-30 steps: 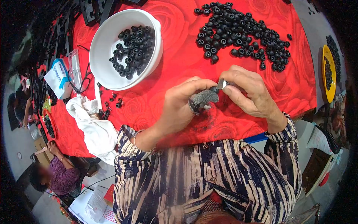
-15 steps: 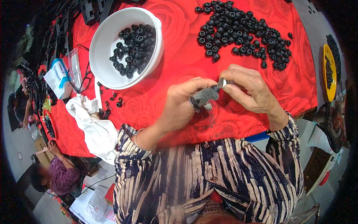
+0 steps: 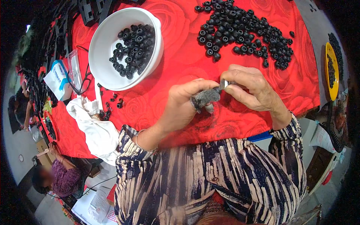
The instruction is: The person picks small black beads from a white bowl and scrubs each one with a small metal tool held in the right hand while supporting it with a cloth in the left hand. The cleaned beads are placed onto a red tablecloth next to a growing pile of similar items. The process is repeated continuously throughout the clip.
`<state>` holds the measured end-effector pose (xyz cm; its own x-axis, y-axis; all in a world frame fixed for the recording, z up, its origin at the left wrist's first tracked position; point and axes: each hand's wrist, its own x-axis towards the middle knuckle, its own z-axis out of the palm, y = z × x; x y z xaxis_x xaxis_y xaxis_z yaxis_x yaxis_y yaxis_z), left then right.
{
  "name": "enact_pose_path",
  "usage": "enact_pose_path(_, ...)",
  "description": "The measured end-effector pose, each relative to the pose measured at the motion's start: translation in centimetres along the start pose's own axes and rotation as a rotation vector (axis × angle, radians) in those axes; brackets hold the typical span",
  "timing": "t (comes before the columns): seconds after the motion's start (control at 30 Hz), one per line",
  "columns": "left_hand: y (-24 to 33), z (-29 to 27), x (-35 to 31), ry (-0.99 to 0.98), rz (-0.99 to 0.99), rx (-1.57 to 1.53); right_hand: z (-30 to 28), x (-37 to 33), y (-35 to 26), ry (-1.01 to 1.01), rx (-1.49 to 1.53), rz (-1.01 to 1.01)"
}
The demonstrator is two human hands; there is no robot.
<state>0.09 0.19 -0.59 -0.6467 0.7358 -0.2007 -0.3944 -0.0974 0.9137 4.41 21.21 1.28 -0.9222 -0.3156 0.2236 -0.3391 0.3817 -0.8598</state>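
Over the red cloth, my left hand (image 3: 178, 103) is closed, pinching a small dark piece (image 3: 217, 89) between thumb and forefinger; the fingers hide most of it. A fuzzy grey finger cover (image 3: 206, 97) wraps that forefinger. My right hand (image 3: 250, 89) is closed on a small metal blade (image 3: 222, 84), whose shiny flat end meets the dark piece. Beyond my hands lies a heap of round black parts (image 3: 243, 35), each with a hollow centre where it faces up. More of the same kind sit in the white bowl (image 3: 159, 56) at the upper left.
Left of my hands are a crumpled white cloth (image 3: 93, 129), small black scraps (image 3: 108, 107), eyeglasses (image 3: 83, 84) and a blue-and-white packet (image 3: 58, 78). A yellow dish (image 3: 333, 88) of black parts stands at far right. Another person (image 3: 63, 174) sits at lower left.
Both hands hold nearly the same pose, the blade still against the dark piece. The view has shifted very slightly.
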Motion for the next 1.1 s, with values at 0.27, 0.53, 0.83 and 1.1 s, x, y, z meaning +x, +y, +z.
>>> enact_pose_path(0.27,-0.1,-0.1,-0.1,-0.028,0.034,0.011,0.0,-0.1,0.4,-0.022,0.001,-0.03)
enact_pose_path(0.53,-0.4,-0.4,0.2,-0.092,0.014,-0.018,-0.6,0.0,0.6,-0.087,-0.074,-0.071)
enact_pose_path(0.83,0.1,-2.0,1.5,0.063,0.003,-0.273,1.1,-0.5,0.1,-0.199,-0.003,-0.197)
enact_pose_path(1.1,0.1,-1.0,0.9,0.058,0.032,-0.219,-0.4,0.0,-1.5,0.124,0.048,-0.037)
